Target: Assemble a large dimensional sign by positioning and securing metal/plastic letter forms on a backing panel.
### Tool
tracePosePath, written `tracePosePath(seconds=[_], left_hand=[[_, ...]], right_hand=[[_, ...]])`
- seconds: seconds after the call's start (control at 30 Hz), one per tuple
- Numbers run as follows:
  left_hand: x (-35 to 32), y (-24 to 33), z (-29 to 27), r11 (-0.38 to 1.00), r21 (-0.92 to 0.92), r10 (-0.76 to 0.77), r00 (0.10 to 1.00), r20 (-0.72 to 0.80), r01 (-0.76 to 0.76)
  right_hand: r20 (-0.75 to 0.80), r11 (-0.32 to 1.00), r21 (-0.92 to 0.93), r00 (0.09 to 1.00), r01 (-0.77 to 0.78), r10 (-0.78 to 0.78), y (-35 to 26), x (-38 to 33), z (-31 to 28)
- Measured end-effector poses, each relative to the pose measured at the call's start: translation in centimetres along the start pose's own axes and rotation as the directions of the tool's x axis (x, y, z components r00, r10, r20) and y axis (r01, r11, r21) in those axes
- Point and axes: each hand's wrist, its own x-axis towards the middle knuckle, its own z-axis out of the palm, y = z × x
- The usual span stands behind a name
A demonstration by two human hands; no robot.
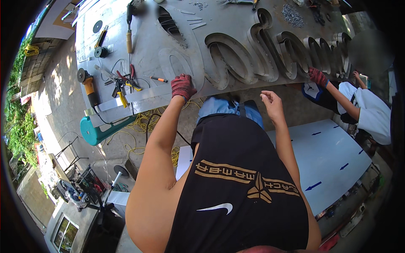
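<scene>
At the near edge of a metal-topped workbench (143, 63), my left hand (183, 86), in a red knitted glove, has its fingers curled over the end of a long flat metal strip (143, 95). Beside it lies a flat metal letter outline (168, 57). My right hand (273, 105) is bare and hangs short of the bench edge. Its fingers are loosely bent and slightly apart, with nothing visible in them. To the right, joined script letters of bent sheet metal (242, 69) stand on edge along the bench.
Left on the bench are an angle grinder (87, 86), pliers (120, 90), a screwdriver (156, 79) and a soldering iron (129, 40). A person's gloved hand (318, 77) touches the letters at right. Below are a teal stool (90, 131), yellow cable (145, 122) and a white panel (325, 156).
</scene>
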Motion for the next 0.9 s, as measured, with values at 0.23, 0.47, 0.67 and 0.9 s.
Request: tracePosePath(seconds=[0.23,0.47,0.67,0.9], left_hand=[[1.4,1.2,0.0,0.996,-0.093,-0.022,0.997,-0.080,0.014],[4.6,3.3,2.8,0.642,-0.764,-0.034,0.994,-0.105,-0.059],[5.8,6.0,-0.3,0.888,-0.440,-0.222,0.962,-0.158,0.132],[10.7,8.9,-3.1,0.855,-0.518,-0.105,0.983,-0.151,0.012]], right_hand=[[0.046,0.953,0.151,0.965,-0.262,0.258,3.7,3.0,0.5],[-0.065,0.945,0.077,0.944,-0.319,0.324,6.6,6.5,1.9],[-0.167,0.952,-0.090,0.946,-0.294,0.276,6.7,8.3,2.5],[-0.187,0.948,0.012,0.930,-0.319,0.315,9.1,7.4,0.7]])
